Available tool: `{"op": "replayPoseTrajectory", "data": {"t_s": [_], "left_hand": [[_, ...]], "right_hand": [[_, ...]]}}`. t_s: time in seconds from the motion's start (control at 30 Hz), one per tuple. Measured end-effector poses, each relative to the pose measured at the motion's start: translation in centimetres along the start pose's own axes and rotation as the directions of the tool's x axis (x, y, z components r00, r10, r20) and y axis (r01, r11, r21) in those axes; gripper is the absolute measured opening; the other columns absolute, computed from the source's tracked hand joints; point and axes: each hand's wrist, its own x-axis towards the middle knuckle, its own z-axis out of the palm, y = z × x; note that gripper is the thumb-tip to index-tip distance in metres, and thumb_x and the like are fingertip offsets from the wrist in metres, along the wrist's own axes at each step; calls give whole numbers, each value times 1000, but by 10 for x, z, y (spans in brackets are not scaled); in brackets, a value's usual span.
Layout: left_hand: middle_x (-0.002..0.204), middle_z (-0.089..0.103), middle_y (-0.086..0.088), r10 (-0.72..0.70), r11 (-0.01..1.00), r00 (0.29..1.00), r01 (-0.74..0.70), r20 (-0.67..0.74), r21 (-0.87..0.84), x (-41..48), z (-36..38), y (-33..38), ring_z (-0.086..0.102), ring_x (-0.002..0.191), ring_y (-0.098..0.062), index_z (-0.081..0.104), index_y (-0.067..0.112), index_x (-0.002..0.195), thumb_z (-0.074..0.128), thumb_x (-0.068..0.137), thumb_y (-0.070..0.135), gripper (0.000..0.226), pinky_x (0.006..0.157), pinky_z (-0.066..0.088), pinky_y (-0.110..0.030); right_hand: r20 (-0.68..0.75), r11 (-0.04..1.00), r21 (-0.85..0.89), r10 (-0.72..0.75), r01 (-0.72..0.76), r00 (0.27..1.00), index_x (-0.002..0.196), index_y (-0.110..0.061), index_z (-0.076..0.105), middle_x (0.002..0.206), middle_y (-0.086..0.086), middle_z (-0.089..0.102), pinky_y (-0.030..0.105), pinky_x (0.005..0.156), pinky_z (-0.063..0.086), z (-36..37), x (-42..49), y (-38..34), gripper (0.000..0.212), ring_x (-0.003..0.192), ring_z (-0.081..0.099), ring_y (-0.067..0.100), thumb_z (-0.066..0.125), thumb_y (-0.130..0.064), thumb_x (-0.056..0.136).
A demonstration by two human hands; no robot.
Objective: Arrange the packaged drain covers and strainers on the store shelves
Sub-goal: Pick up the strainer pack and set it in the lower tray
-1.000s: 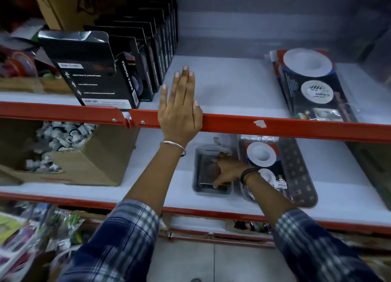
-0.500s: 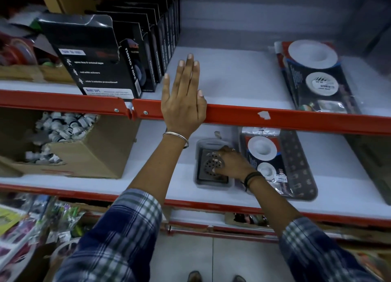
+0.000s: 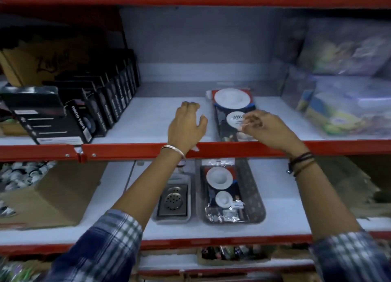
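A packaged strainer set (image 3: 231, 104) with white discs lies flat on the upper shelf (image 3: 152, 116). My right hand (image 3: 265, 128) hovers over its front half, fingers curled and apart, holding nothing. My left hand (image 3: 187, 126) rests on the upper shelf just left of that pack, fingers bent, empty. On the lower shelf (image 3: 281, 201) a square metal drain cover (image 3: 172, 201) in a clear pack lies beside a second strainer set (image 3: 225, 194), which sits on a dark perforated pack (image 3: 255, 199).
A row of black tape boxes (image 3: 88, 112) fills the upper shelf's left side. Plastic-wrapped colourful packs (image 3: 347, 104) stand at the right. A cardboard box (image 3: 53, 199) of small white parts sits at the lower left. The red shelf rail (image 3: 131, 151) crosses in front of both wrists.
My right hand left the drain cover on the lower shelf and rose to the strainer pack on the upper shelf. My left hand slid from the red rail onto the shelf. The view tilted up.
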Motion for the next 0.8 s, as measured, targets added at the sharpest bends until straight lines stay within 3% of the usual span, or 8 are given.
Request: {"op": "replayPoseTrajectory", "data": {"t_s": [0.07, 0.2, 0.3, 0.4, 0.47, 0.53, 0.63, 0.8], "left_hand": [[120, 53, -23, -130, 989, 981, 119, 141, 83, 16, 20, 16, 48, 115, -38, 56, -1, 113, 47, 91, 29, 39, 95, 45, -43], [119, 59, -23, -415, 909, 838, 401, 353, 117, 35, 49, 39, 50, 113, -40, 58, 1, 107, 42, 91, 43, 48, 95, 43, -42], [114, 61, -17, -511, 841, 778, 541, 364, 25, 37, 55, 44, 51, 111, -36, 55, 5, 111, 52, 87, 43, 45, 95, 45, -43], [98, 66, -15, -565, 771, 771, 620, 295, -145, 39, 52, 53, 61, 92, -32, 60, -1, 100, 62, 78, 34, 41, 88, 53, -40], [89, 67, -19, -563, 660, 770, 638, 301, -397, 39, 42, 64, 64, 65, -27, 60, -6, 91, 64, 79, 25, 33, 53, 58, -28], [77, 63, -17, -546, 602, 784, 613, 296, -512, 31, 30, 75, 58, 48, -18, 57, -2, 87, 61, 86, 20, 22, 34, 44, -17], [66, 61, -9, -506, 597, 819, 559, 270, -576, 6, 11, 85, 56, 43, -12, 55, 4, 87, 57, 90, 29, 25, 36, 41, -19], [65, 58, -10, -420, 726, 888, 453, 188, -518, -81, -2, 83, 52, 47, -17, 47, 10, 79, 53, 90, 41, 33, 47, 43, -31]], "right_hand": [[-125, 987, -141, 60, -78, 990, 121, -6, 57, 115, 13, 58, 30, 91, 45, -6, 19, 23, 46, 106, 57, 27, 66, -31, 84], [-3, 938, -189, 295, -290, 955, 119, -4, 49, 125, 23, 54, 47, 95, 47, -7, 43, 58, 59, 112, 53, 38, 53, -53, 85], [-76, 938, -211, 263, -273, 962, 121, -2, 48, 127, 23, 50, 48, 100, 42, -5, 51, 58, 52, 119, 47, 39, 51, -43, 90], [-173, 970, -83, 214, -230, 961, 120, 2, 47, 126, 26, 50, 42, 94, 42, -10, 55, 50, 42, 116, 50, 42, 52, -29, 92], [-220, 980, 28, 196, -195, 955, 112, 0, 50, 118, 24, 57, 36, 80, 44, -17, 52, 42, 35, 104, 57, 39, 52, -28, 92], [-250, 985, 69, 169, -157, 953, 98, -4, 53, 105, 20, 65, 30, 69, 39, -23, 41, 35, 28, 88, 59, 32, 51, -31, 91], [-269, 979, 184, 138, -90, 953, 98, -7, 56, 94, 15, 69, 34, 67, 47, -26, 8, 25, 32, 84, 64, 32, 50, -37, 91], [-262, 938, 346, 99, -2, 960, 104, -12, 43, 86, 7, 66, 40, 68, 53, -1, -82, 14, 22, 75, 65, 24, 47, -32, 96]]}}
